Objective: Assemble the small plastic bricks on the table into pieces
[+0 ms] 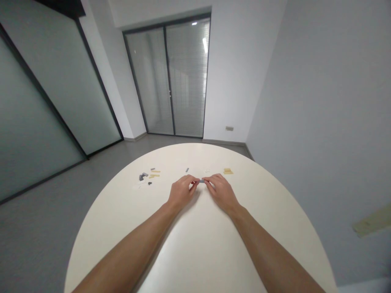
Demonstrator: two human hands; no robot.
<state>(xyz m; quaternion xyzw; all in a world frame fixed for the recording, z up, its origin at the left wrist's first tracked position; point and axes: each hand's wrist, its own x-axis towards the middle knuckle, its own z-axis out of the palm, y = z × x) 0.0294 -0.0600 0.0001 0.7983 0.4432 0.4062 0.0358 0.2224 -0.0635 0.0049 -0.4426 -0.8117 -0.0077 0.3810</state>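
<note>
Head view, item by item.

Piece in hand: one small, blue-grey, bar-like piece (201,181), smooth-looking, material not determinable; located between the fingertips of both hands, just above or touching the tabletop (which of the two cannot be told).

Left hand (182,191): thumb and fingers closed in a pinch on the piece's near-left end. Right hand (222,191): likewise pinched, on the opposite end. Both ends are covered by fingertips; only the middle is exposed.

Handling note, by judgement: the piece is best gripped lightly and evenly from both ends, with the fingertips kept level so that no twist is given. Pressure should be applied slowly and along one line. The exposed middle should be left uncovered, so that alignment can be checked by eye. Both forearms are best kept low, for steadiness.

Surface: one round-edged, off-white, smooth table (201,248), extended beneath both hands.

Set out beyond the left hand: one small grey oblong piece (187,170). Beyond the right hand: small, scattered whitish bits (207,171), barely resolved; farther to its right, flat yellow-tan pieces (227,171). Well left of the left hand: dark grey pieces (141,177), thin yellow-tan strips (154,176), one small blackish piece (150,183).
</note>
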